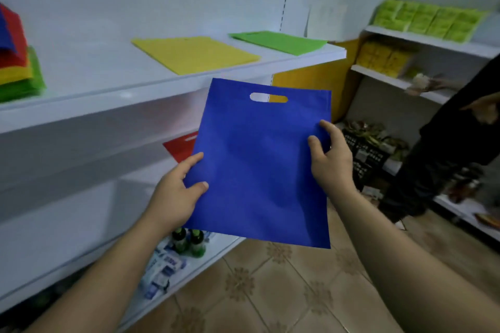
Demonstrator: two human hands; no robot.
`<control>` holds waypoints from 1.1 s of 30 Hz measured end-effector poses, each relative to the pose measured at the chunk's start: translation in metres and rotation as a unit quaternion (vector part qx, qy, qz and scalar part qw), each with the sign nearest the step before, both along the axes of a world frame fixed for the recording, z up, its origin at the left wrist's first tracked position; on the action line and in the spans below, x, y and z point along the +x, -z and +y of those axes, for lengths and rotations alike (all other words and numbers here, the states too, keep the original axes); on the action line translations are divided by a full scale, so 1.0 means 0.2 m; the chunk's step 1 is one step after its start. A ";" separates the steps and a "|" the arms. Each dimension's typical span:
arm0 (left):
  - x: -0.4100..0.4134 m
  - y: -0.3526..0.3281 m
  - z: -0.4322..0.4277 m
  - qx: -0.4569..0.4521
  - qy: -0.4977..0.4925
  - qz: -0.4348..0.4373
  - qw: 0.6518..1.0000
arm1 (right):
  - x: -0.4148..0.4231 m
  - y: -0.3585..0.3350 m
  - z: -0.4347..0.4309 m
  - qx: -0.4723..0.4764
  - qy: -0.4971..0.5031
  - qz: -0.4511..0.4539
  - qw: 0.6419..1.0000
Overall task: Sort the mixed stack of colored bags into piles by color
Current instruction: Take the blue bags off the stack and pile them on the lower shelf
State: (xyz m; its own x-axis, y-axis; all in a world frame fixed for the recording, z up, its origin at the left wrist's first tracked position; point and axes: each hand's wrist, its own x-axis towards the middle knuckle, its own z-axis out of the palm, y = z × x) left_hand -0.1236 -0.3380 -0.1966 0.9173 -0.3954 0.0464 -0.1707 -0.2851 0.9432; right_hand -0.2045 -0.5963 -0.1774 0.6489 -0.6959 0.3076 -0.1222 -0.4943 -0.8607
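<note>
1. The left hand (176, 193) pinches the lower left edge of a blue bag (259, 170), with the thumb on its face and most of the fingers hidden behind it. The right hand (331, 162) pinches the right edge, and only its thumb and one fingertip show on the cloth. The bag hangs flat in mid-air at the centre of the frame, in front of the shelves.
2. It is a plain rectangle of matte, felt-like fabric with one oval handle slot cut near the top.
3. On the white upper shelf (94, 73) lie two flat bags, set apart: one yellow bag (194, 54) and, to its right, one green bag (278, 42).
4. One red bag (180, 147) lies on the shelf below, mostly covered by the blue one.
5. At the left edge of the frame sits the mixed stack (16, 67), blurred and cut off. Blue, red, yellow and green layers show, but I cannot count them.
6. Lower centre, two dark green bottles (189, 242) stand beside blurred blue-and-white packets.
7. At the right edge stands a person in dark clothes (446, 159), partly out of frame. The floor (270, 292) is patterned beige tile.
</note>
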 end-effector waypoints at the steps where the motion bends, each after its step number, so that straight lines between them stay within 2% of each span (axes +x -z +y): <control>1: -0.02 0.04 -0.09 0.005 0.009 0.010 1.000 | -0.05 0.03 -0.09 0.006 0.004 0.016 1.000; 10: -0.23 0.21 -0.99 0.047 0.033 0.044 0.997 | -0.36 0.13 -0.92 0.007 0.035 0.115 0.993; 17: -0.22 0.25 -1.37 0.061 0.036 0.071 0.995 | -0.32 0.17 -1.32 0.009 0.020 0.145 0.989; 22: -0.07 0.29 -1.53 0.056 0.020 0.066 0.996 | -0.11 0.23 -1.51 0.004 0.003 0.164 0.986; 33: 0.53 0.44 -1.77 0.066 -0.044 0.096 0.992 | 0.71 0.36 -1.79 -0.003 -0.075 0.211 0.975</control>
